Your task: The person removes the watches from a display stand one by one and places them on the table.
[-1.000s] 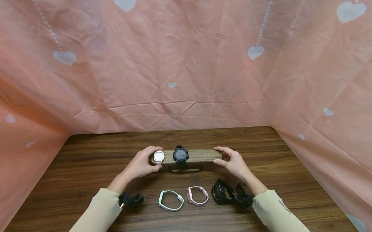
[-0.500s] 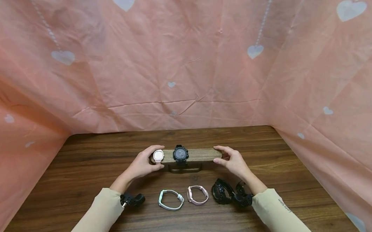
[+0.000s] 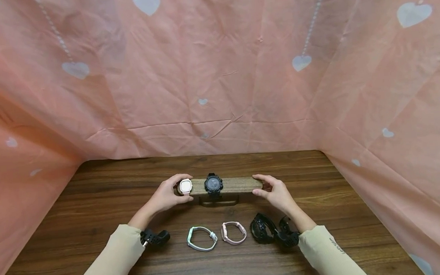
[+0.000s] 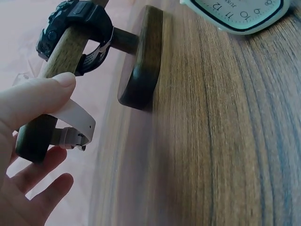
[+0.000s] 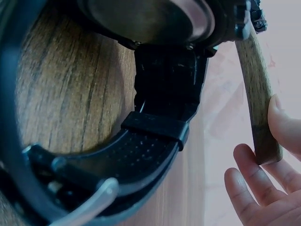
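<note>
A wooden T-bar watch stand (image 3: 239, 185) stands near the middle of the table. Around its left end sits a pale pink watch (image 3: 185, 186), pinched between the thumb and fingers of my left hand (image 3: 167, 195). The left wrist view shows my thumb against the bar where the pink strap (image 4: 77, 117) loops below, its buckle fastened. Right of it on the bar, a black watch (image 3: 213, 184) faces up. My right hand (image 3: 277, 192) grips the bar's right end, with the thumb on the near side; in the right wrist view some fingers (image 5: 254, 172) reach beneath it.
In front of the stand a mint-green watch (image 3: 202, 239), a pink watch (image 3: 234, 233) and a black watch (image 3: 261, 228) rest on the wooden table (image 3: 97, 210). Black wrist cameras (image 3: 156, 237) hang under both forearms. A pink curtain (image 3: 216, 71) surrounds the table's back and sides.
My left hand and the pale pink watch have shifted slightly left along the bar. My right hand keeps its hold on the other end.
</note>
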Demonstrator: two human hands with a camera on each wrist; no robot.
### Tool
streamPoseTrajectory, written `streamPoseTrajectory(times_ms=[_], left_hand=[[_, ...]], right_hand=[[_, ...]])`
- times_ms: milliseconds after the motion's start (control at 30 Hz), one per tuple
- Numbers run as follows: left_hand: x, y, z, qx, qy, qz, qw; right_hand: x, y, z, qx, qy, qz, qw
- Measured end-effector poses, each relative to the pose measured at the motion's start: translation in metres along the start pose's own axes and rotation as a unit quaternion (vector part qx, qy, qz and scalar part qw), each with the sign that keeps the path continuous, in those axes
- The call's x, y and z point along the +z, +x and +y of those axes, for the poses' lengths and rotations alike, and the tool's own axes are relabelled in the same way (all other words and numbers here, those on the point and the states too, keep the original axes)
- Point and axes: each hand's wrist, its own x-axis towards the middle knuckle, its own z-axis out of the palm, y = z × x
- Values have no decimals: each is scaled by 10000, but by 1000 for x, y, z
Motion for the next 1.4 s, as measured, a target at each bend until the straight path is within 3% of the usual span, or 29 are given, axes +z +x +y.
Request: streamPoseTrajectory(times_ms=[267, 600, 900, 1400], left_hand=[[-1, -2, -4, 119, 160, 124, 9997], [-3, -4, -5, 180, 238, 192, 9994], [-10, -12, -11, 196, 280, 294, 9990], [-19, -34, -13, 137, 363, 385, 9985]], right_hand=[[0, 0, 5, 88, 116, -41, 9999], [5, 9, 48, 109, -23, -33, 9999], [1, 8, 48, 215, -125, 167, 9995], [0, 7, 45, 288, -125, 114, 9994]])
